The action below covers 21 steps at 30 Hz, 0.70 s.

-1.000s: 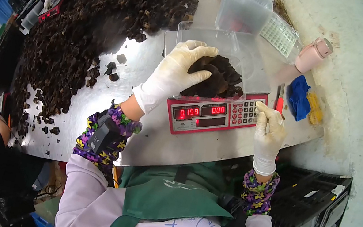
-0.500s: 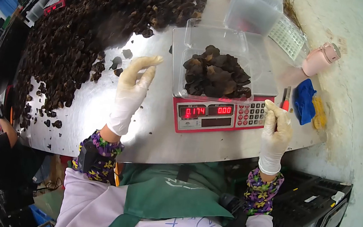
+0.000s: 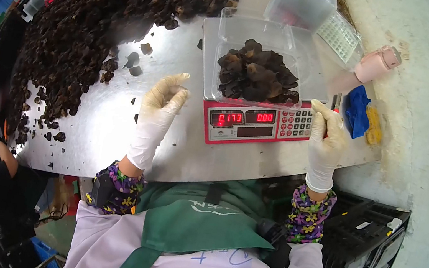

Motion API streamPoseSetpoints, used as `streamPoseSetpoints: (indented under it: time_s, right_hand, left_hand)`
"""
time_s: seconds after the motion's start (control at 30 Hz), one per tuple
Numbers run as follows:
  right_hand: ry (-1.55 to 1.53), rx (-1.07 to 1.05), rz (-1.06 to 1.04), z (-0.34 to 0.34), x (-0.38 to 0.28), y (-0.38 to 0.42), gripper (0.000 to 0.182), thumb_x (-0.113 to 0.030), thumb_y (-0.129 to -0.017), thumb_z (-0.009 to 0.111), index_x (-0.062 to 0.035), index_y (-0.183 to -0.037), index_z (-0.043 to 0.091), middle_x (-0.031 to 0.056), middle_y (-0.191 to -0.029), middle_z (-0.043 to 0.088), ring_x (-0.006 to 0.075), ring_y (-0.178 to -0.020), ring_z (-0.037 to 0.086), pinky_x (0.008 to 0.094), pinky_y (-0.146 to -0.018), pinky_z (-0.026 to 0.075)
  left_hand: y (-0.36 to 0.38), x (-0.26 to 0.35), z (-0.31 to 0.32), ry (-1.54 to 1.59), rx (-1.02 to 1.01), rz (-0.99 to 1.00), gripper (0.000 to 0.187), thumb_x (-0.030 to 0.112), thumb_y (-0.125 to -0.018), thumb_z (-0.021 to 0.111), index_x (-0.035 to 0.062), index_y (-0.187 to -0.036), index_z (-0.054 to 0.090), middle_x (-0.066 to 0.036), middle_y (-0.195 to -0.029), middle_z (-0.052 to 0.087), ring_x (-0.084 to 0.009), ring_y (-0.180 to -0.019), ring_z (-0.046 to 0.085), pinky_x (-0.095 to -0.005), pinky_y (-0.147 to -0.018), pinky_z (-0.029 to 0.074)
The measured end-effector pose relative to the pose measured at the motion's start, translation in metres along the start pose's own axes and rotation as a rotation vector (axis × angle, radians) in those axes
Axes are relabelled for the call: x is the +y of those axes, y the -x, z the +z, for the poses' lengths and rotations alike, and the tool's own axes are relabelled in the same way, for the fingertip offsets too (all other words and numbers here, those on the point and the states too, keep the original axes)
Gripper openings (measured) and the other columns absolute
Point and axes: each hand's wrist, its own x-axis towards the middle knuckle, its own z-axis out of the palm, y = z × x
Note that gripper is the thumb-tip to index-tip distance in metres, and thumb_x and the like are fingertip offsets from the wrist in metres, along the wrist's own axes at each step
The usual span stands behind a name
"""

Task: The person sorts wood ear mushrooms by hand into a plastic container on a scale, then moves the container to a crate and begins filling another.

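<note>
Clear plastic tray (image 3: 225,29) of dark dried fungus (image 3: 257,78) on scale (image 3: 257,127), tabletop's far edge; left hand (image 3: 159,108) loosely curled, empty; right hand (image 3: 326,137) closed, contents indiscernible, likely to nudge scale and skew reading.

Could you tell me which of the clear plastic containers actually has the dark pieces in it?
The open container sitting on the red scale; the stacked containers behind it are off the scale.

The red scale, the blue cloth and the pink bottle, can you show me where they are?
red scale (image 3: 256,126), head view, on its front panel with the lit numbers.
blue cloth (image 3: 357,110), head view, on the middle of its folds.
pink bottle (image 3: 374,65), head view, on its body.
</note>
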Motion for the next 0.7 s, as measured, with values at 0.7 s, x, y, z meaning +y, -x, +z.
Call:
streamPoseSetpoints:
  time_s: [0.7]
  right_hand:
    - [-0.603, -0.183, 0.48, 0.038, 0.042, -0.074, 0.039, -0.033, -0.107, 0.049, -0.0019, -0.121, 0.069, 0.0148, -0.124, 0.066, 0.0255, -0.112, 0.063, 0.0352, -0.099, 0.048]
  left_hand:
    - [-0.029, 0.007, 0.041, 0.315, -0.022, -0.282, 0.045, 0.006, -0.096, 0.061, 0.0064, -0.141, 0.054, -0.007, -0.081, 0.066, -0.0113, -0.063, 0.059, -0.0237, -0.056, 0.047]
